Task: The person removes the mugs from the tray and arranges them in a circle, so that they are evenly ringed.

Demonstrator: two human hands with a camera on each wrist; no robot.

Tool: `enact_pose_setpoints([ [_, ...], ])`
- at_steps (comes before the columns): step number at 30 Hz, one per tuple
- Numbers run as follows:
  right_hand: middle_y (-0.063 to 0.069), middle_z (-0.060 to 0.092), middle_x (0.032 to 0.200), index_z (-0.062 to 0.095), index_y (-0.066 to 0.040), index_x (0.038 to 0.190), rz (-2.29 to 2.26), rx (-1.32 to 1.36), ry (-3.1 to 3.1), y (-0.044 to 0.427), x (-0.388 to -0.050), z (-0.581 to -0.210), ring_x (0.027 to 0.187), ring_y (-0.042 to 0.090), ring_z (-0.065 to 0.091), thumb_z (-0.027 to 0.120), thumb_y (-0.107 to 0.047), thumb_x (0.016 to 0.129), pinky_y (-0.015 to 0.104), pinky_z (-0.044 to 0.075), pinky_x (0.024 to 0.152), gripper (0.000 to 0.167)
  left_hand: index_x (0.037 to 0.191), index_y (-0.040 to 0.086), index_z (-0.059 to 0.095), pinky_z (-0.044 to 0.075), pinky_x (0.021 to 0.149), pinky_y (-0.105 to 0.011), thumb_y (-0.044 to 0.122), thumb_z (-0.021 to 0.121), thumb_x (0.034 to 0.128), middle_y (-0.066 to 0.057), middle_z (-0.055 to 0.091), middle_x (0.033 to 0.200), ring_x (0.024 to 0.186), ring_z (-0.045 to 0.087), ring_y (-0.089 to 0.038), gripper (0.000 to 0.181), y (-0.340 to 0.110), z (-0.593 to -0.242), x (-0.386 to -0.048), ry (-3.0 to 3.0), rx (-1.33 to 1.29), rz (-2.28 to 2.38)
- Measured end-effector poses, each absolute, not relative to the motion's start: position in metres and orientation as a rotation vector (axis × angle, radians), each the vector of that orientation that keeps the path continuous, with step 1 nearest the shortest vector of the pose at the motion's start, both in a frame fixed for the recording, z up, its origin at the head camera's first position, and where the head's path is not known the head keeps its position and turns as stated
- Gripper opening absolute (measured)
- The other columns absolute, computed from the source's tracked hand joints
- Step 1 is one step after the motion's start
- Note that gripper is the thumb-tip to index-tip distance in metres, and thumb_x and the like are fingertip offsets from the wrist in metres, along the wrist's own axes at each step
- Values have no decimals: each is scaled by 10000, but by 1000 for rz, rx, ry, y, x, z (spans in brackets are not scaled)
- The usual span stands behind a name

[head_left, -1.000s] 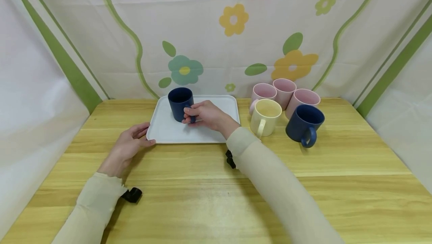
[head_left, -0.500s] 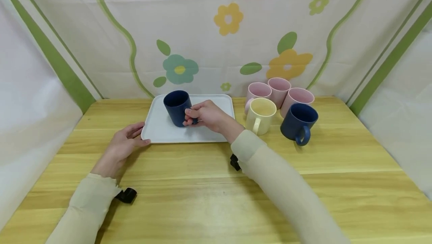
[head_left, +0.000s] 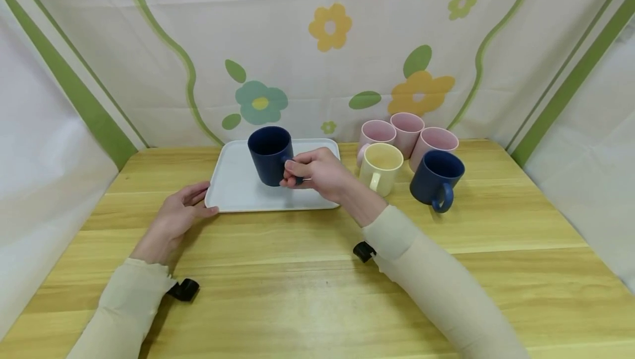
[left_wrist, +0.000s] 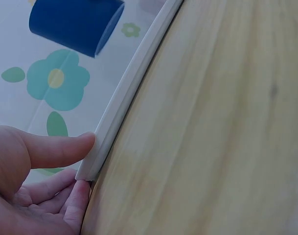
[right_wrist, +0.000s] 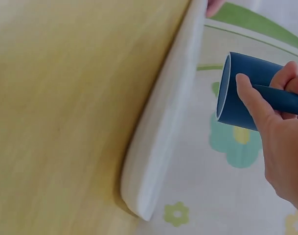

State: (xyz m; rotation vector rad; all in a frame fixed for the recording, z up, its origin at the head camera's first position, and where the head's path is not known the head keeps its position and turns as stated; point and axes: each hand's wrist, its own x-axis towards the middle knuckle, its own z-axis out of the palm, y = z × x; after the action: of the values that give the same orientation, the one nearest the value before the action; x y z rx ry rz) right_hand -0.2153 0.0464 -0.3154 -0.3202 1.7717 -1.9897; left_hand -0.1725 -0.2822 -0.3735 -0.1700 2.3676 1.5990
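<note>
My right hand (head_left: 322, 174) grips the handle of a dark blue mug (head_left: 269, 155), which stays upright in the head view. Both wrist views show a gap between this mug (left_wrist: 73, 24) and the white tray (left_wrist: 124, 100), so it hangs above the tray. At the tray's front left corner, my left hand (head_left: 178, 213) holds the edge between thumb and fingers. The left wrist view has the thumb (left_wrist: 65, 151) against the rim and the other fingers curled at the corner, partly beneath it. My right fingers partly hide the mug's handle.
Right of the tray stand a cream mug (head_left: 381, 169), another dark blue mug (head_left: 436, 177) and three pink mugs (head_left: 407, 133), grouped closely together. All rest on a wooden table (head_left: 297, 282). A flowered cloth (head_left: 297, 44) hangs along the table's back edge.
The dark blue mug in my right hand has shifted right over the tray, tilting slightly midway and now upright. My left hand stays at the tray's corner. The head view has panned slightly.
</note>
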Motion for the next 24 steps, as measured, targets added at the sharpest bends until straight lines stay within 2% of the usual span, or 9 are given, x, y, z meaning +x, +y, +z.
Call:
enact_pose_setpoints([
  [8,55,640,727,672,71,884,-2025,-430,1796,69,-192,-304,853,197,737,553,-11,1079,422,608,1016,242,1701,79,218,454,922,-54,116,718,1017,-188,260,1753,1596,310,-373,848,-282,-375,-172,2358,-151,1630],
  [16,41,656,724,700,-27,812,-2033,-453,1851,97,-171,-298,842,197,747,552,-18,1078,350,637,947,305,1702,92,226,470,985,-109,122,721,1015,-173,261,1756,1602,303,-363,846,-280,-374,-173,2365,-161,1609],
  [24,47,653,748,708,-36,831,-2067,-437,1846,125,-158,-298,837,201,751,527,-3,1084,323,644,914,312,1701,86,226,455,904,-47,122,719,1017,-186,261,1754,1593,314,-375,844,-281,-375,-172,2371,-163,1617],
])
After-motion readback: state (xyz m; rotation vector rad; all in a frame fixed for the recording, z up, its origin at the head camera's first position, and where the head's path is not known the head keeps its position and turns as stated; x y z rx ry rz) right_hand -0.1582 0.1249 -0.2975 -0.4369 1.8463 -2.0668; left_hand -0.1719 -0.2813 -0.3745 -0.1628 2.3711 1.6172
